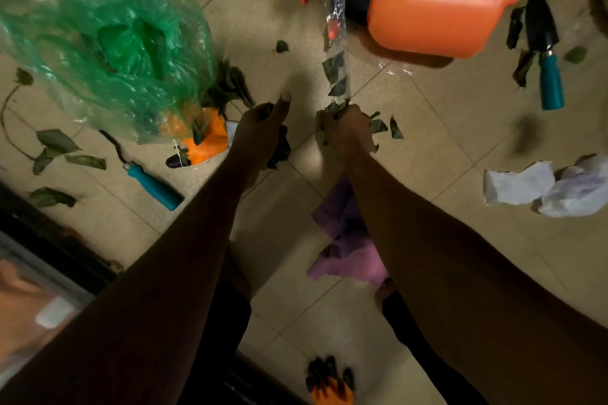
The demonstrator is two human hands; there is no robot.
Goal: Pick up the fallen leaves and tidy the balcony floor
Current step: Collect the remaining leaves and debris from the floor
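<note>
Both arms are stretched forward and down, forearms bare, converging mid-frame above the tiled floor (437, 128). The left hand (260, 131) is fisted round a wad of dark leaves (279, 149) that pokes out below the palm; the thumb is straight and points away from the body. The right hand (345, 133) is just beside it, not touching, with its back to the camera and fingers curled tight on a leaf clump (335, 108) that sticks out past the knuckles. Loose leaves (56, 141) are scattered on the tiles at left, with more between the right hand and the orange sprayer (441, 6) and some by the trowel (543, 43). A green plastic bag (98, 33), blurred, is left of the left hand. A purple cloth (345, 233) lies on the floor under the right forearm. There is white crumpled paper (519, 186) far right and a teal-handled tool (153, 186) lower left.
</note>
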